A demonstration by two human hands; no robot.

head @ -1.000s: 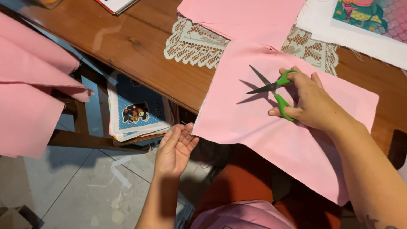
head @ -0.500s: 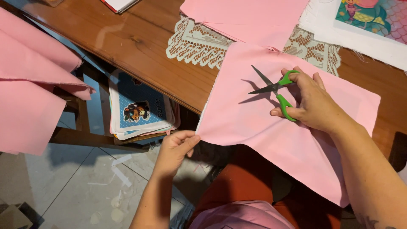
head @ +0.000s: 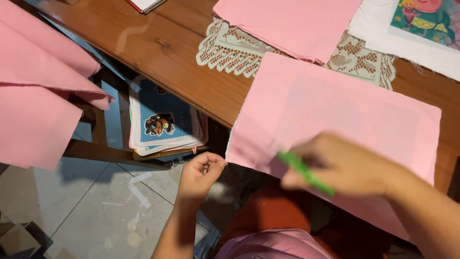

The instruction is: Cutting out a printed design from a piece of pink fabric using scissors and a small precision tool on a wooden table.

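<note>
1. Spanning the far half of the view, a brown wooden table (head: pixel 163 45) runs from the far left down toward the near right; its near edge overhangs a pale tiled floor (head: pixel 72 211).
2. Large folds of pink cloth (head: pixel 38 96) hang at the left, off the table.
3. Pink fabric sheet (head: pixel 335 110), the piece being worked: it lies on the table at centre right, its near part drooping over the table edge toward the person.
4. A second pink piece (head: pixel 292 24) lies at the far edge, resting on a cream lace doily (head: pixel 230 48); to the far right sits white cloth with a colourful cartoon print (head: pixel 417 33).
5. A stack of printed fabric panels (head: pixel 163 120), blue with a small cartoon figure, rests on a lower ledge beneath the table, left of the sheet.
6. Right hand (head: pixel 345 165): blurred by motion, over the near part of the sheet, curled closed round green-handled scissors (head: pixel 306 173); the blades cannot be made out.
7. Left hand (head: pixel 201 172): fingers bent in, pinching the near-left corner of the pink fabric sheet just off the table edge.
8. Scraps of white tape or paper (head: pixel 136 187) lie on the floor near the left hand.
</note>
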